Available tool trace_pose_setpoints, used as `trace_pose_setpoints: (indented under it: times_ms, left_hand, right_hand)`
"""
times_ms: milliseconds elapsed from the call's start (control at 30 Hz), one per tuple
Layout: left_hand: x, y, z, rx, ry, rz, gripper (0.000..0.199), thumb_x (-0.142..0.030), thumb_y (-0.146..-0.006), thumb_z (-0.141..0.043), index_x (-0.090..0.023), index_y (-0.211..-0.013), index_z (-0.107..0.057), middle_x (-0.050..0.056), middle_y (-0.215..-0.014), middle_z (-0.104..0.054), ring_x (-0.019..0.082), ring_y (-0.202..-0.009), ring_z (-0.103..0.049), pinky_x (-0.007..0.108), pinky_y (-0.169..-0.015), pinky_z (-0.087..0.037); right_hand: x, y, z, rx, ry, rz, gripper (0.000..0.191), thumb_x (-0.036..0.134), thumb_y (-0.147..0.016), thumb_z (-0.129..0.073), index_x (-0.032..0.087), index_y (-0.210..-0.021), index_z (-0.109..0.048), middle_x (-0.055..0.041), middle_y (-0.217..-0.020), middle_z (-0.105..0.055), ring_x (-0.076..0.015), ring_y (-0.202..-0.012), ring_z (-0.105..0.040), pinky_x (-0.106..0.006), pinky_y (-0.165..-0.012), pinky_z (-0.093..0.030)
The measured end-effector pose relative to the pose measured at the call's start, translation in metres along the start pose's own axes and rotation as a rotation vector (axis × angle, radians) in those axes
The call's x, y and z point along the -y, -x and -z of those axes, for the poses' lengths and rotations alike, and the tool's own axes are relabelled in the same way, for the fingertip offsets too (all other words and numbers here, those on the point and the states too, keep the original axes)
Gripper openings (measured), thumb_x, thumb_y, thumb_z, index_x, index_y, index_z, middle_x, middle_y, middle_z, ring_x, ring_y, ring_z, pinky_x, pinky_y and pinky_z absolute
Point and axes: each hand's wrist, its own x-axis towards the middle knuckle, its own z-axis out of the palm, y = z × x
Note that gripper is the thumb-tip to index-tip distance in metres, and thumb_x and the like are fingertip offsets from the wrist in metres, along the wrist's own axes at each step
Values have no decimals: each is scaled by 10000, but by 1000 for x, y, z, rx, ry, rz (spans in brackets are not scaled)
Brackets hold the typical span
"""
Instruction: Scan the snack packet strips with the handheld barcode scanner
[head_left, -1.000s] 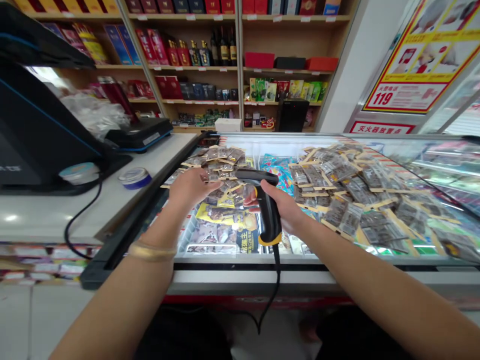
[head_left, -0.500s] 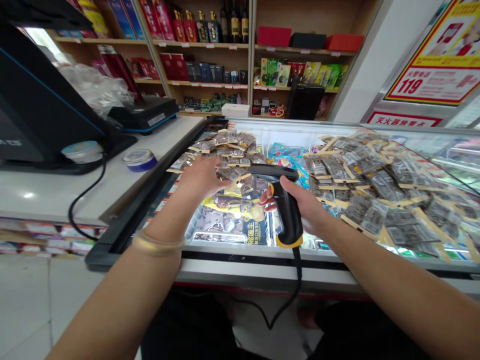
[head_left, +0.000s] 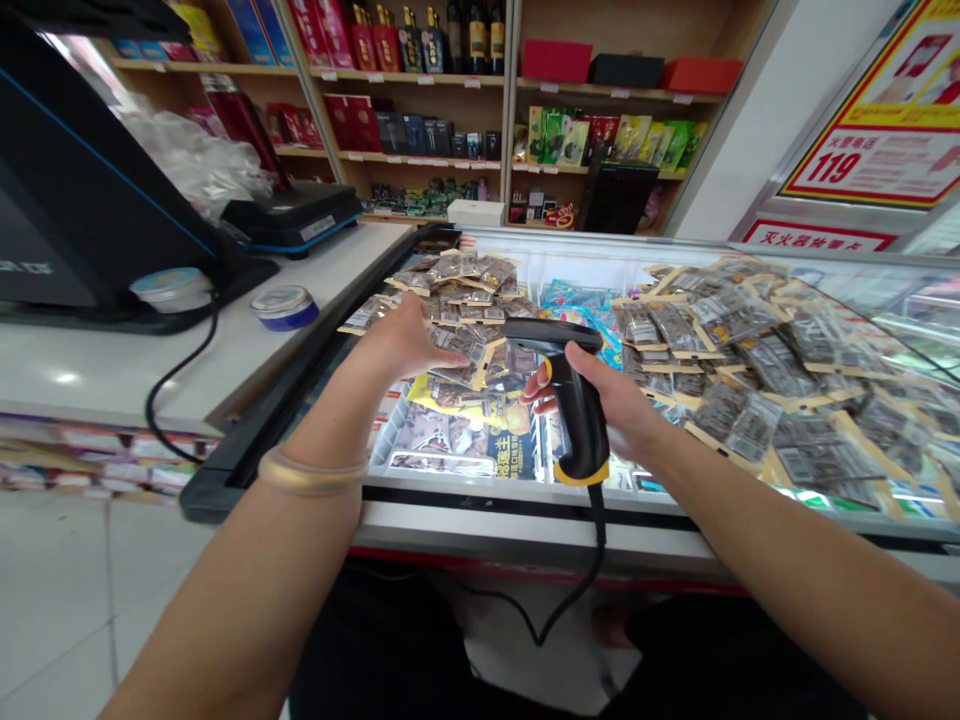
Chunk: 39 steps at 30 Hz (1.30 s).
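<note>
My right hand (head_left: 619, 405) is wrapped round the grip of a black and yellow barcode scanner (head_left: 581, 420). The scanner's head points left, and a cable hangs from its base. My left hand (head_left: 401, 340), with a gold bangle (head_left: 311, 473) on the wrist, is at the left pile of small clear packets (head_left: 465, 275). Its thumb stretches out to the right over a packet (head_left: 461, 372), apart from the other fingers, which are partly hidden. A larger pile of similar packets (head_left: 750, 330) lies to the right of the scanner.
Both piles rest on the glass top of a chest freezer (head_left: 480, 506) with yellow and blue bags inside. On the left, a counter (head_left: 210, 370) bears a black terminal (head_left: 82, 190), a scale (head_left: 300, 215) and a round tin (head_left: 283, 306). Stocked shelves (head_left: 420, 75) stand behind.
My left hand has shifted slightly farther into the left pile, and its fingertips are less visible now. My right hand still holds the scanner in much the same pose. The view has tilted slightly.
</note>
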Motion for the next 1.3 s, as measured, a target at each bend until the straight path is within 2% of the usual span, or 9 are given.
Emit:
trace_pose_setpoints:
  times_ms: [133, 267, 400, 500, 633, 833, 1033, 1200, 1300]
  left_hand:
    - [-1, 0, 14, 91, 236, 6, 639, -456, -443, -908, -217, -949, -600, 27, -731, -650, 290, -780, -673, 350, -655, -500]
    - [-13, 5, 24, 229, 589, 130, 502, -288, -474, -908, -217, -865, -601, 4, -731, -654, 253, -770, -686, 352, -658, -514]
    - [-20, 5, 23, 162, 914, 155, 479, -231, -480, -906, -196, -871, -631, 8, -808, -691, 202, -795, -692, 357, -719, -545]
    - [-19, 3, 20, 122, 1035, 130, 509, -253, -497, -907, -190, -950, -685, 23, -888, -721, 190, -843, -699, 354, -762, -553]
    - [-19, 2, 17, 125, 940, 172, 581, -290, -481, -928, -200, -1011, -708, 38, -853, -726, 198, -788, -693, 329, -669, -533]
    - [-17, 0, 11, 109, 859, 126, 524, -390, -460, -936, -193, -898, -726, 59, -758, -714, 196, -668, -662, 298, -534, -468]
    - [-18, 1, 11, 132, 832, 132, 479, -411, -504, -919, -193, -883, -724, 83, -845, -729, 216, -720, -676, 331, -576, -484]
    - [-23, 3, 14, 149, 817, 151, 484, -433, -502, -919, -192, -871, -719, 71, -808, -718, 214, -723, -680, 320, -577, -492]
    - [-23, 4, 14, 70, 784, 90, 480, -460, -503, -911, -181, -847, -725, 78, -776, -722, 240, -735, -697, 342, -593, -519]
  right_hand:
    - [1, 1, -1, 2, 8, 2, 502, 689, -685, -698, 189, -693, -648, -73, -760, -715, -244, -817, -692, -346, -725, -517]
    - [1, 2, 0, 10, 16, 10, 504, 691, -670, -708, 190, -689, -657, -67, -748, -716, -234, -783, -686, -336, -708, -514]
    - [0, 3, 1, 18, 28, 8, 548, 731, -628, -713, 189, -689, -674, -63, -733, -719, -220, -752, -678, -327, -712, -511]
    - [-1, 3, 2, 45, 39, 11, 545, 733, -633, -708, 191, -674, -664, -67, -742, -719, -220, -756, -671, -329, -709, -504]
    - [-1, 3, 2, 50, 46, 5, 540, 726, -652, -698, 188, -676, -661, -71, -746, -709, -220, -770, -663, -330, -715, -493]
    - [0, 4, 1, 90, 94, -12, 558, 742, -624, -711, 186, -644, -660, -62, -719, -689, -210, -738, -632, -344, -756, -479]
    - [-2, 5, 0, 103, 117, -12, 546, 726, -639, -714, 182, -672, -673, -56, -713, -681, -200, -736, -604, -339, -773, -461]
    - [-2, 4, 1, 102, 166, -24, 556, 740, -640, -702, 185, -659, -671, -47, -689, -658, -188, -699, -565, -331, -751, -443]
    - [-2, 3, 1, 108, 169, -18, 562, 742, -638, -704, 182, -658, -671, -42, -694, -652, -185, -700, -562, -328, -749, -440]
